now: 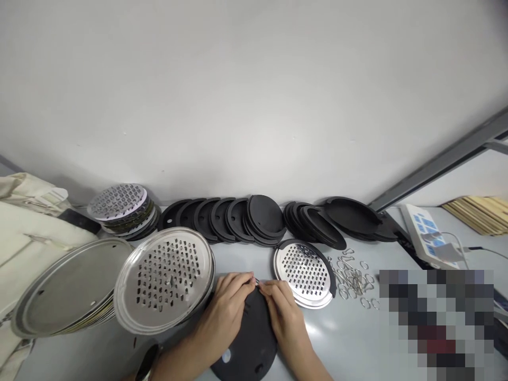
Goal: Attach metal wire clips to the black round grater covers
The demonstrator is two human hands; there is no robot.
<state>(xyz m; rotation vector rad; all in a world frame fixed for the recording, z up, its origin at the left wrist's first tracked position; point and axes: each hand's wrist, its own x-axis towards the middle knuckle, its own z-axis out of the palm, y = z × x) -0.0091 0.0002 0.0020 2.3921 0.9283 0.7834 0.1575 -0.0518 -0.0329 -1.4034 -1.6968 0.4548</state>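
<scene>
A small shiny metal ring [257,282] is pinched between the fingertips of both my hands, at the top edge of a black round disc [254,338]. My left hand [228,304] comes in over the disc's left side, and its fingers partly hide the ring. On the other side, my right hand [282,307] has thumb and forefinger closed at the ring. Whether the ring passes through the disc is hidden. Right of my hands lies a round metal grater plate [305,269] in a black holder. Loose metal rings and clasps [355,278] are scattered beyond it.
Large grater plates [166,280] and flat round metal plates [71,286] are stacked at left. Smaller graters [119,203] stand behind them. Black round holders [265,217] line the wall. A power strip [426,233] and wooden pieces [482,214] lie at right.
</scene>
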